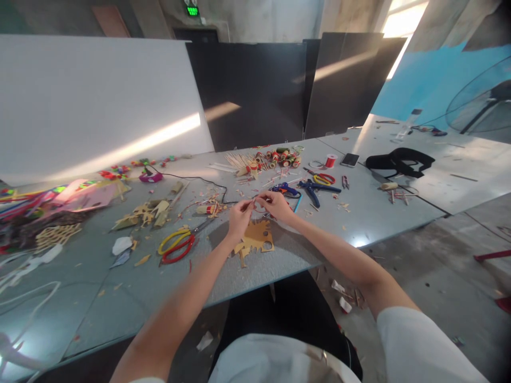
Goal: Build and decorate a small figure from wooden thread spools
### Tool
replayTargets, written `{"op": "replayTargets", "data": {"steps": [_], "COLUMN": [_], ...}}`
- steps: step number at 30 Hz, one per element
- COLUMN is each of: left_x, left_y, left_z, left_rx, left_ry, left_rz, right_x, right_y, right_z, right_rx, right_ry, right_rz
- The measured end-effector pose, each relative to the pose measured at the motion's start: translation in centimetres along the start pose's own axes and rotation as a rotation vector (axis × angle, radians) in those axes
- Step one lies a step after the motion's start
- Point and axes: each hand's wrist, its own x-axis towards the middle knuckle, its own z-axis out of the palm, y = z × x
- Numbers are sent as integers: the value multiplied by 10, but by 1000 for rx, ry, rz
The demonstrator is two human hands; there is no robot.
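Above the table's near part, my left hand (240, 217) and my right hand (278, 205) meet with their fingertips pinched together. Whatever sits between them is too small and too hidden by the fingers to name. Just below lies a tan cardboard sheet (259, 238) with ragged edges and cut-out holes. A blue glue gun (284, 189) rests beyond my right hand, with blue-handled pliers (317, 190) to its right. Left of my left hand are scissors (178, 248) with yellow and red handles, and a short bamboo piece (204, 210) with a red band.
Farther back lie bamboo sticks (235, 160) and red-banded bamboo pieces (281, 158). A red thread spool (331, 161), phone (350, 159) and black cap (399, 161) are at the right. Bamboo scraps (146, 214) and craft materials (80, 194) cover the left. Dark panels (247, 96) stand behind.
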Motion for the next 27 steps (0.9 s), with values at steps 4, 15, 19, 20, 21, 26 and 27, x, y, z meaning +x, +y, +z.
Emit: {"op": "replayTargets", "data": {"steps": [4,15,19,20,21,26,27], "left_x": [-2,-6,-4,-3,-2,0,1], "left_y": [6,17,11,9,7,-4,-6], "left_z": [1,0,-1,0,1,8,9], "left_rx": [15,66,33,-1,-39,-199,-221], "left_ry": [4,5,24,30,34,50,55], "left_rz": [-23,22,-2,-25,-50,-125,-136], "right_x": [2,1,0,-1,-1,-2,-2], "right_y": [2,6,6,5,4,1,1], "right_z": [-1,-1,0,1,1,0,0], "right_rx": [71,57,42,37,32,7,-2], "right_ry": [-44,-65,-107,-112,-115,-113,-116], "right_rz": [68,42,14,11,11,4,-2]}}
